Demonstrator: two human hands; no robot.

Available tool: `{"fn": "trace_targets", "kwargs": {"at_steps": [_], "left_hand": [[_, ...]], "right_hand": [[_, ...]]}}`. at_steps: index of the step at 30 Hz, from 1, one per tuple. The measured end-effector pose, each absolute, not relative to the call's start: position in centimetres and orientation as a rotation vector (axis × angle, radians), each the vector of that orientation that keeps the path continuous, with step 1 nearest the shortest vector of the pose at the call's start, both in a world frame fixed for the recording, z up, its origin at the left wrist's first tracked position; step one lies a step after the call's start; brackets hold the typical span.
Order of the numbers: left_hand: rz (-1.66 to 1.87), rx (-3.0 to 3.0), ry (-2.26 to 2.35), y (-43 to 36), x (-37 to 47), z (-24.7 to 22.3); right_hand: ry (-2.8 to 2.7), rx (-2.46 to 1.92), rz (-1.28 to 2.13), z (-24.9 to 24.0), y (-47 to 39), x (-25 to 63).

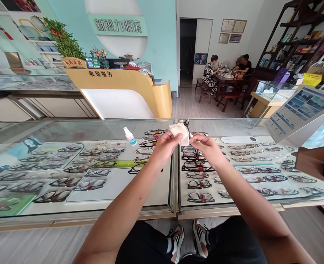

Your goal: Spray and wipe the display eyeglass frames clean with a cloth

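Above the glass display counter, my left hand (166, 145) pinches a cream cloth (180, 131), thumb on top. Dark-framed glasses (187, 126) stick out at the cloth's right side, partly covered by it. My right hand (204, 143) has its fingers closed at the right edge of the cloth and the glasses; exactly which part it grips is too small to tell. On the counter glass, left of my left hand, a white spray bottle (130, 136) with a blue label stands apart from both hands.
Rows of glasses lie inside the glass counter (162, 205). A tilted display board (302, 113) rises at the right. Beyond are a wooden reception desk (162, 99) and two people at a table (224, 77). My feet are below the counter's near edge.
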State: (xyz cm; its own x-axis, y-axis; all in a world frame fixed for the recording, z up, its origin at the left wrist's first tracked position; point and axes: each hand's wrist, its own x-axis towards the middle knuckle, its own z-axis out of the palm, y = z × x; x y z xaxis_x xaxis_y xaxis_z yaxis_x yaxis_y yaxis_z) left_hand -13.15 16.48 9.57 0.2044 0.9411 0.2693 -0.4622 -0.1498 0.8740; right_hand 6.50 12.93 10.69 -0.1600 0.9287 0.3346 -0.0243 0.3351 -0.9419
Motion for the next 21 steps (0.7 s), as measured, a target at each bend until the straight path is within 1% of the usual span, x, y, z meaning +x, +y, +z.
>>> {"fn": "trace_targets", "kwargs": {"at_steps": [9,21], "left_hand": [[1.258,1.297,0.659,16.33,-13.53,9.65],[1.373,1.329,0.721,16.05,-12.78,9.53]], "right_hand": [[-1.422,-0.806,1.225,10.61,12.93,6.4],[-1.492,-0.751,1.301,10.34,12.65,6.12]]}}
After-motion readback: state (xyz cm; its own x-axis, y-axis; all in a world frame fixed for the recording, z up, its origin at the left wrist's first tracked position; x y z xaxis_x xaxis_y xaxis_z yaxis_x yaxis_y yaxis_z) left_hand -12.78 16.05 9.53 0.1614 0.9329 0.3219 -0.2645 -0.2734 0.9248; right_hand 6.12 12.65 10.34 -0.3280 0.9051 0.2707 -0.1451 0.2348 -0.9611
